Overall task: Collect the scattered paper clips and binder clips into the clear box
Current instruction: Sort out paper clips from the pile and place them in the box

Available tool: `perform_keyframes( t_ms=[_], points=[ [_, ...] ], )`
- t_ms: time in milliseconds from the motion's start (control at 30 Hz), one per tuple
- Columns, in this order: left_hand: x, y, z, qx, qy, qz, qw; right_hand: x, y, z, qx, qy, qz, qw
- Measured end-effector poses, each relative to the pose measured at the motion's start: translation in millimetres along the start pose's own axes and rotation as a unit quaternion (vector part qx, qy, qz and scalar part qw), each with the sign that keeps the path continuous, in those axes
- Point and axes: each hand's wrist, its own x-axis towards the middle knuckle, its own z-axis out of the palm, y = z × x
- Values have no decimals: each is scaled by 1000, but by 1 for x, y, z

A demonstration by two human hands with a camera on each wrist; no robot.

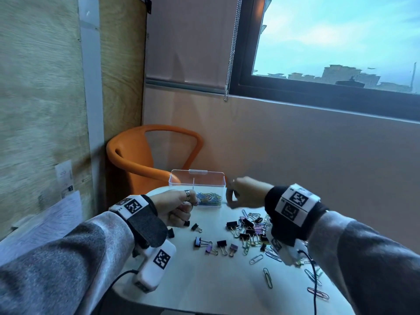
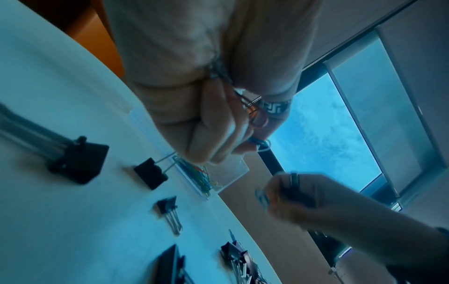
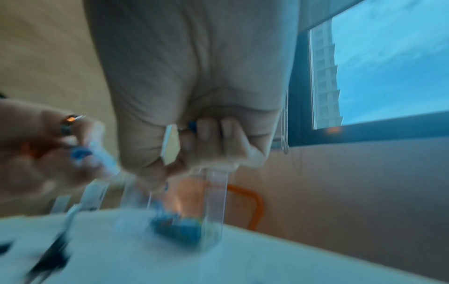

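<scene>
Here, label by label:
Desk (image 1: 204, 280): white, round-edged, carries everything.
Chair (image 1: 136, 155): orange, behind the desk.
Box (image 1: 197, 186): clear, lid off, at the far edge; colored paper clips (image 1: 209, 197) lie inside.
Left hand (image 1: 175, 208): just beside the box, grip curled round a bunch of paper clips.
Right hand (image 1: 245, 195): at the box's right wall, blurred; grip curled, contents cannot be told.
Binder clips (image 1: 247, 230): scattered mid-desk, black and purple.
Loose clips (image 1: 268, 277): scattered toward the desk's right edge.

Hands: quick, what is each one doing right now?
Left hand: fist closed round paper clips.
Right hand: fingers curled, beside the box; contents too blurred to tell.
</scene>
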Motion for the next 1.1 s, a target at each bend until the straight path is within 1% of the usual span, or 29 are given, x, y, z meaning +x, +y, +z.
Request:
perform_keyframes(
  t_ms=[100,133,233,367,500,600,667,700,767,800,833,867,900,933,967,1000,1033,1067,1100],
  points=[
    [-1,12,-3,7,12,11,1000,26,-4,-19,29,107,25,993],
    [-1,16,-4,6,14,16,1000,35,-6,-21,30,126,36,991],
    [-1,28,-6,11,22,26,999,56,-11,-20,3,109,38,993],
    [3,36,-6,26,35,28,999,65,-14,-15,28,124,5,992],
    [10,40,-8,37,40,18,998,68,-12,-9,29,121,-24,992],
    [16,44,-13,-7,16,8,1000,68,-3,-4,64,170,-33,983],
    [21,48,-14,-25,6,4,1000,66,5,-3,68,192,-3,979],
    [23,50,-13,-22,8,5,1000,64,11,-3,56,174,24,983],
    [28,56,-6,12,29,11,999,61,19,-3,36,82,69,994],
    [31,60,-2,44,51,19,998,59,21,-2,29,42,75,996],
    [34,64,4,103,83,36,991,60,23,0,34,25,73,996],
    [37,66,10,196,123,61,971,62,25,2,52,27,67,996],
    [42,68,14,305,168,94,933,63,26,3,73,38,58,995],
    [47,69,17,412,205,130,878,63,27,3,87,46,52,994],
    [50,68,20,493,226,157,825,63,28,3,96,47,48,993],
    [53,67,22,549,229,169,785,61,28,2,102,46,45,993],
    [55,65,24,592,222,176,755,60,29,2,107,46,41,992],
    [57,63,25,627,211,177,729,59,30,2,112,51,38,992],
    [57,62,25,654,199,174,709,59,31,2,117,56,36,991]
  ],
)
